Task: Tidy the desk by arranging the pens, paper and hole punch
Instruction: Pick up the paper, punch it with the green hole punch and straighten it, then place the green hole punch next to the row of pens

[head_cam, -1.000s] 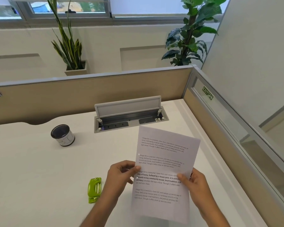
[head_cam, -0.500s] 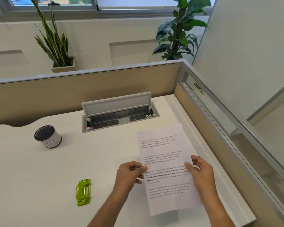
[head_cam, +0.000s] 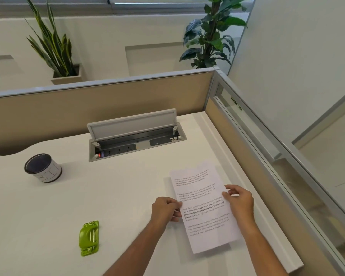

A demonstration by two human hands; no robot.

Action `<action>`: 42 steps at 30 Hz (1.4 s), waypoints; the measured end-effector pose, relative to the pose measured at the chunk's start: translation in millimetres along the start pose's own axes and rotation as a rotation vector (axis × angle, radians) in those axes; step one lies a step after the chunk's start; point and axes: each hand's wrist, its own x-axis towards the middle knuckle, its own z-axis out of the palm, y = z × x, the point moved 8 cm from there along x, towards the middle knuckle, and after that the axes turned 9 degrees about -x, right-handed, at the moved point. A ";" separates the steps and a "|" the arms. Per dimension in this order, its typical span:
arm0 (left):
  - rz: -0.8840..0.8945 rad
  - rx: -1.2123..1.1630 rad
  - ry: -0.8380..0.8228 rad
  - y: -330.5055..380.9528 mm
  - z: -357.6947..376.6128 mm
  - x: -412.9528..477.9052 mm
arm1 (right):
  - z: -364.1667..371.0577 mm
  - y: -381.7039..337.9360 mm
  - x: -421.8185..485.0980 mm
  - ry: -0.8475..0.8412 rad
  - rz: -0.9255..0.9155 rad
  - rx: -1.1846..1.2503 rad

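A printed sheet of paper (head_cam: 204,208) lies low over the right part of the white desk (head_cam: 112,196). My left hand (head_cam: 165,211) pinches its left edge and my right hand (head_cam: 239,202) pinches its right edge, about halfway up the page. The green hole punch (head_cam: 89,238) lies flat on the desk to the left of my left forearm, apart from both hands. A round pen cup (head_cam: 42,167) with a dark inside stands at the far left. No pens are visible.
An open cable box (head_cam: 135,139) with sockets is sunk into the desk at the back, its lid raised. Beige partition walls (head_cam: 100,104) close the back and right sides. Two potted plants stand behind the partition.
The paper has come down from an upright hold in front of me to near the desk surface on the right. My view has tilted downward and to the right.
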 end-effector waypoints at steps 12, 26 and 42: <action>-0.062 0.096 0.050 -13.5 25.9 31.6 | 3.1 30.0 35.4 0.050 0.095 -0.217; -0.036 0.138 0.085 -15.1 22.9 34.4 | 16.4 35.2 35.3 0.093 0.044 -0.323; 0.537 0.760 0.247 34.1 -188.5 -68.6 | 166.8 -71.5 -114.9 -0.326 -0.530 -0.228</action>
